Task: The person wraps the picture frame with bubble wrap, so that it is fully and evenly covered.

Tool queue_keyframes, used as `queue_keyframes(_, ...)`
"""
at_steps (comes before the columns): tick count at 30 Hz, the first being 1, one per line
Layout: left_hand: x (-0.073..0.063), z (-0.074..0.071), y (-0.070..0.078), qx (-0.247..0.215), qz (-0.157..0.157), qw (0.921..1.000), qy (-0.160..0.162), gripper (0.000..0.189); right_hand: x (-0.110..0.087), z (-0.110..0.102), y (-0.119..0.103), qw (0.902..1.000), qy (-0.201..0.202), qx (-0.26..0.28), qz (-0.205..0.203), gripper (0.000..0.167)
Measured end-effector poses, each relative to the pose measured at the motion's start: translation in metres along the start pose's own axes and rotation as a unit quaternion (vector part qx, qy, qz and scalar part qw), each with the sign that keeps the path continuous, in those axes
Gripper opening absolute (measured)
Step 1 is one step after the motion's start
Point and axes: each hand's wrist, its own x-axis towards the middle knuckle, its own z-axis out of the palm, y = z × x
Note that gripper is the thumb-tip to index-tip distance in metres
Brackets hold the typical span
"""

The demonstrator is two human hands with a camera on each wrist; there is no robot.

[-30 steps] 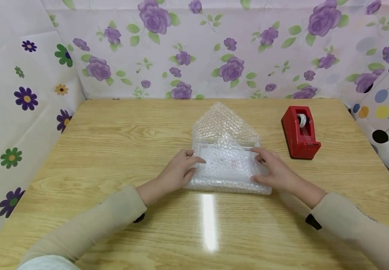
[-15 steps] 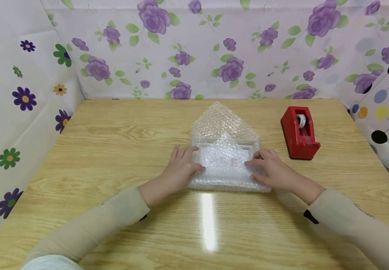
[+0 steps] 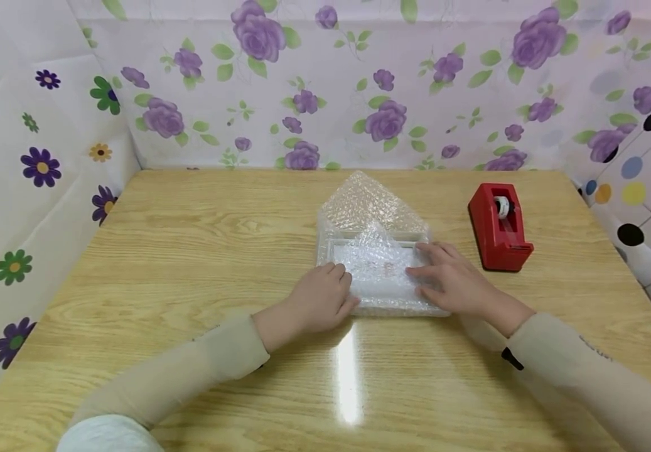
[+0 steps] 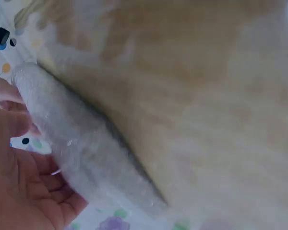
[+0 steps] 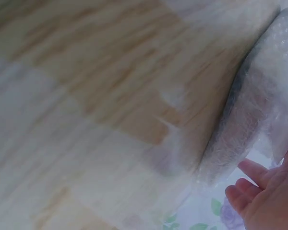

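Note:
A flat picture frame (image 3: 373,279) with a pale border and faint pinkish marks lies on the table, wrapped in bubble wrap (image 3: 373,207). A pointed flap of the wrap spreads out behind it. At the frame's lower left corner is my left hand (image 3: 321,298), its fingers bent and its thumb out along the front edge. In the left wrist view that hand (image 4: 29,187) is beside the wrap; whether it pinches any is unclear. My right hand (image 3: 454,282) rests on the package's right side with fingers spread. The right wrist view shows its fingers (image 5: 252,189) beside the wrap's edge.
A red tape dispenser (image 3: 500,229) with a roll of tape stands to the right of the package. The wooden table (image 3: 206,251) meets a flowered cloth wall (image 3: 302,75) at the back. Patterned sheets hang at both sides.
My left hand has slid from the package's left edge toward its lower left corner, and its fingers have bent. The right hand has moved slightly, its fingers now spread on the wrap.

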Motion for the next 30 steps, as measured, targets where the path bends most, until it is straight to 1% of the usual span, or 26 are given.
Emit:
queue_keyframes(3,-0.002,0.002,0.005,-0.006,0.004,1.0,-0.002,0.038,0.0,0.0,0.0,0.9999,0.001,-0.008,-0.008,0.034)
queue_keyframes(8,0.0,0.002,0.013,-0.045,0.013,0.9988,-0.014,0.036,0.002,-0.003,0.003,0.9991,0.014,-0.019,-0.036,0.031)
queue_keyframes(11,0.002,0.002,0.018,-0.073,0.008,0.9963,-0.045,0.04,0.005,-0.003,0.004,0.998,0.013,-0.025,-0.057,0.03)
queue_keyframes(13,0.003,0.002,0.021,-0.083,0.0,0.9941,-0.071,0.046,0.007,-0.003,0.003,0.997,0.008,-0.031,-0.071,0.03)
queue_keyframes(16,0.002,0.002,0.025,-0.085,-0.011,0.9914,-0.099,0.06,0.015,-0.009,0.002,0.9956,-0.019,-0.034,-0.085,0.027)
queue_keyframes(18,0.002,0.001,0.026,-0.083,-0.014,0.9905,-0.109,0.066,0.023,-0.018,0.002,0.9951,-0.051,-0.023,-0.082,0.024)
queue_keyframes(20,0.002,0.001,0.027,-0.08,-0.013,0.9905,-0.111,0.067,0.033,-0.03,0.002,0.9937,-0.088,-0.002,-0.069,0.023)
queue_keyframes(21,0.002,0.0,0.027,-0.079,-0.013,0.9905,-0.112,0.066,0.039,-0.035,0.003,0.9928,-0.101,0.012,-0.062,0.024)
queue_keyframes(23,0.002,-0.001,0.027,-0.083,-0.012,0.9902,-0.112,0.065,0.053,-0.044,0.007,0.9914,-0.115,0.035,-0.051,0.025)
queue_keyframes(25,0.002,-0.002,0.027,-0.084,-0.01,0.9902,-0.111,0.064,0.068,-0.051,0.012,0.9915,-0.115,0.049,-0.037,0.029)
queue_keyframes(27,0.001,-0.002,0.027,-0.085,-0.009,0.9902,-0.11,0.064,0.083,-0.055,0.017,0.9927,-0.103,0.06,-0.02,0.032)
queue_keyframes(30,0.001,-0.002,0.027,-0.085,-0.011,0.9908,-0.105,0.063,0.104,-0.058,0.023,0.9923,-0.093,0.078,0.025,0.042)
